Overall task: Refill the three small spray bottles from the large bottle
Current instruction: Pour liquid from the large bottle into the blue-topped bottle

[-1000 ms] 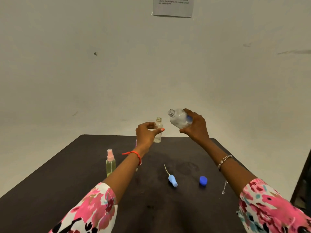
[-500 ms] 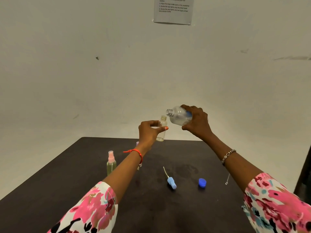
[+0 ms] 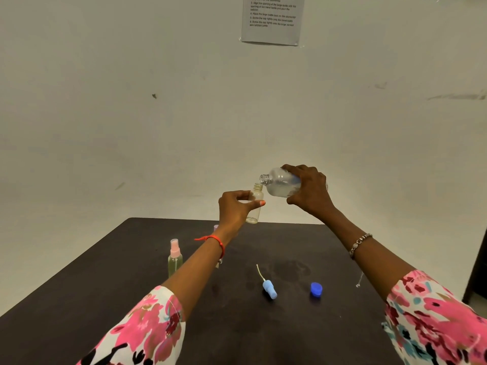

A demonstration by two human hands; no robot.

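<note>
1. The left grip [image 3: 234, 206] is pinching a small clear bottle [image 3: 253, 216] between thumb and fingers, holding it upright in the air above the far edge of the dark worktop [image 3: 105, 299].
2. The small clear bottle is standing uncapped, with only a thin layer of liquid sitting at its bottom.
3. The right grip [image 3: 311, 191] is curling round the body of the large clear bottle [image 3: 280, 184], holding it tipped almost onto its side.
4. The large clear bottle's open neck is pointing left and hanging just above the small bottle's mouth. Whether the two are touching, or whether liquid is running, I cannot tell.
5. A pink-capped spray bottle [image 3: 175, 260] is standing upright on the worktop, just left of the left forearm, with yellowish liquid inside.
6. A pale purple top [image 3: 215, 227] is peeking out behind the left wrist, and the rest of that item is hiding behind the arm.
7. A blue spray head [image 3: 269, 288] with a white tube is lying on its side on the worktop between the forearms.
8. A blue cap [image 3: 316, 289] is sitting near it on the right, apart from it.
9. A darker smeared patch [image 3: 290, 271] is showing on the worktop just beyond those two.
10. A red thread [image 3: 216, 241] is circling the left wrist and a beaded bracelet [image 3: 359, 245] the right.
11. A printed sheet [image 3: 272, 19] is hanging on the wall, its text too small to read.
</note>
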